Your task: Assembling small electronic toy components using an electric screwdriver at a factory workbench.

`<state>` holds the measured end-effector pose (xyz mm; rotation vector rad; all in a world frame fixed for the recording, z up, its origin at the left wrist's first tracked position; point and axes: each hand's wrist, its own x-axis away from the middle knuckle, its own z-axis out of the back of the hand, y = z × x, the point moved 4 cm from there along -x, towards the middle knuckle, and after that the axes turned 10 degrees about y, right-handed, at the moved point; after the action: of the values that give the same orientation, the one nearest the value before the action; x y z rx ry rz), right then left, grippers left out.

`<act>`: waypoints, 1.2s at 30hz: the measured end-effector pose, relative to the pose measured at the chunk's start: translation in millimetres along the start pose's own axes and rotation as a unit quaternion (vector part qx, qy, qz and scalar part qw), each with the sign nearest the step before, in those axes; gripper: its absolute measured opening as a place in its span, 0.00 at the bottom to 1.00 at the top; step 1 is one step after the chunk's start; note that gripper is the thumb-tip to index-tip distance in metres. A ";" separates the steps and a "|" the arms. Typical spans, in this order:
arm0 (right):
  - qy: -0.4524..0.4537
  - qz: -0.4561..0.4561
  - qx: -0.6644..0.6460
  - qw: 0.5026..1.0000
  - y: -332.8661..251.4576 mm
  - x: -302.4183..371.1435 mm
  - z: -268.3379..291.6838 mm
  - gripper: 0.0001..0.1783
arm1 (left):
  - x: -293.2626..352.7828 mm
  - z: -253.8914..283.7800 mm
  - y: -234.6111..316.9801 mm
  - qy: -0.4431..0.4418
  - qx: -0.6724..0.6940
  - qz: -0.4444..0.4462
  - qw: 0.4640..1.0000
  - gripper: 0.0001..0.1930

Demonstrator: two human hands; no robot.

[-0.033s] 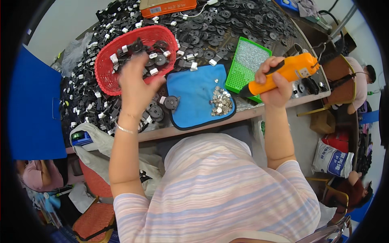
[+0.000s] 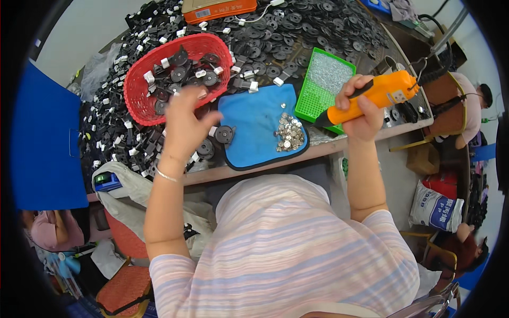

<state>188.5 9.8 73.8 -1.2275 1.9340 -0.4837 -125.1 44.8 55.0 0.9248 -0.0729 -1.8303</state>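
My right hand [image 2: 365, 117] is wrapped round an orange electric screwdriver [image 2: 391, 91]. Its black nose points down-left, just over the near edge of a green tray [image 2: 312, 103]. Over the near rim of a red basket [image 2: 135, 98] is my left hand [image 2: 185, 119], smeared by motion, thumb apart from the fingers and nothing visible in it. Black round parts with white tabs [image 2: 178, 74] lie in the basket. One similar black part [image 2: 225, 134] rests on the left edge of a blue cloth mat [image 2: 249, 135]. Small silver metal pieces [image 2: 290, 133] are heaped on the mat's right side.
Loose black parts with white tabs [image 2: 114, 127] cover the table's left side, and black discs [image 2: 318, 26] spread across the back. Small silvery pieces fill the green tray's far part. An orange box [image 2: 220, 9] stands behind the basket. Other people sit at both sides.
My left hand has drawn back slightly toward me and to the right, uncovering more parts in the basket. The right hand and screwdriver have barely shifted.
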 end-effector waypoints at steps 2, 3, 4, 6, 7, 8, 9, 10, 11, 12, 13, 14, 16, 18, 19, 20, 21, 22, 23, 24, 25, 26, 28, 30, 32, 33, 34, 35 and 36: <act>0.004 0.003 0.011 1.000 -3.4 1.1 6.5 0.13 | 28.1 -14.6 3.5 -0.111 0.008 0.011 0.994 0.28; 0.005 0.007 0.024 1.000 -5.2 1.8 8.9 0.13 | 38.8 -19.5 2.3 -0.136 -0.009 0.014 0.991 0.29; 0.007 0.008 0.025 1.000 -5.9 0.9 11.0 0.13 | 44.1 -23.8 4.0 -0.160 -0.026 0.018 0.987 0.31; 0.026 0.011 0.036 0.999 -7.3 -0.2 16.0 0.13 | 49.3 -28.9 3.8 -0.176 -0.017 0.027 0.984 0.33; 0.026 0.011 0.036 0.999 -7.1 -0.6 16.6 0.13 | 50.4 -30.5 2.3 -0.191 -0.012 0.038 0.981 0.34; 0.033 0.012 0.034 0.999 -7.2 -0.6 18.2 0.13 | 50.1 -31.8 1.9 -0.190 -0.013 0.037 0.981 0.34; 0.040 0.013 0.032 0.999 -7.2 -0.6 19.7 0.13 | 50.3 -33.9 2.2 -0.202 -0.019 0.029 0.979 0.35; 0.041 0.014 0.031 0.999 -6.5 0.3 20.3 0.13 | 50.6 -35.4 2.1 -0.214 -0.026 0.021 0.976 0.36; 0.045 0.015 0.034 0.998 -5.8 1.2 21.1 0.13 | 50.1 -35.8 1.6 -0.215 -0.027 0.020 0.976 0.36; 0.049 0.016 0.036 0.998 -5.4 1.8 22.1 0.14 | 50.2 -36.9 -0.2 -0.228 -0.024 0.035 0.973 0.36; 0.053 0.019 0.038 0.998 -6.3 3.1 24.1 0.14 | 50.7 -39.3 -1.2 -0.243 -0.020 0.050 0.969 0.37; 0.044 0.019 0.066 0.997 -6.6 3.5 25.1 0.14 | 51.1 -40.5 -1.1 -0.246 -0.017 0.045 0.968 0.37; 0.037 0.023 0.094 0.995 -8.0 1.9 29.8 0.14 | 52.6 -42.4 -1.4 -0.235 -0.016 0.054 0.970 0.37; 0.060 0.042 0.112 0.991 -9.0 -1.2 35.1 0.15 | 53.3 -41.3 2.9 -0.238 -0.019 0.061 0.969 0.38; 0.077 0.042 0.095 0.992 -9.0 -4.1 37.0 0.15 | 52.8 -41.0 7.1 -0.236 -0.026 0.061 0.969 0.38; 0.095 0.065 0.126 0.985 -8.7 -6.9 39.0 0.14 | 52.4 -42.1 8.3 -0.244 -0.022 0.064 0.967 0.39; 0.113 0.087 0.157 0.977 -8.7 -9.3 40.9 0.14 | 52.1 -43.9 12.4 -0.242 -0.012 0.063 0.968 0.39; 0.132 0.103 0.184 0.969 -8.5 -11.3 40.5 0.14 | 52.2 -43.8 15.3 -0.240 -0.004 0.064 0.969 0.39; 0.133 0.106 0.184 0.968 -7.2 -13.2 41.5 0.14 | 51.0 -42.8 21.3 -0.232 0.005 0.060 0.971 0.39; 0.133 0.107 0.185 0.968 -6.3 -14.7 42.8 0.14 | 51.3 -47.0 25.4 -0.233 0.009 0.055 0.971 0.39; 0.135 0.107 0.197 0.965 -4.8 -15.3 41.3 0.14 | 52.7 -49.4 28.5 -0.228 0.041 0.066 0.971 0.39; 0.137 0.109 0.199 0.964 -3.1 -16.2 41.5 0.14 | 52.7 -51.5 33.4 -0.222 0.072 0.077 0.969 0.39; 0.128 0.116 0.235 0.956 2.8 -18.1 42.4 0.14 | 53.8 -58.1 48.2 -0.221 0.087 0.084 0.968 0.40; 0.126 0.121 0.237 0.956 7.4 -19.4 43.2 0.14 | 57.3 -69.6 57.2 -0.223 0.094 0.092 0.966 0.40; 0.125 0.128 0.251 0.951 9.9 -20.4 44.8 0.14 | 62.1 -79.8 62.3 -0.212 0.092 0.085 0.969 0.40; 0.124 0.127 0.250 0.952 10.5 -20.9 45.2 0.14 | 63.5 -83.0 65.0 -0.201 0.090 0.078 0.972 0.40; 0.126 0.127 0.251 0.951 10.5 -21.3 45.7 0.13 | 64.1 -85.3 67.9 -0.192 0.087 0.073 0.975 0.40; 0.128 0.127 0.253 0.951 10.5 -21.5 46.1 0.13 | 65.3 -87.8 69.5 -0.193 0.087 0.074 0.975 0.40; 0.128 0.126 0.253 0.951 10.7 -21.5 46.4 0.13 | 65.9 -89.0 70.5 -0.181 0.078 0.072 0.978 0.40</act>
<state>223.3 37.8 46.6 -0.6033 1.9711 -0.9678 -26.8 -9.9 -12.7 0.6618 -0.5055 -1.8551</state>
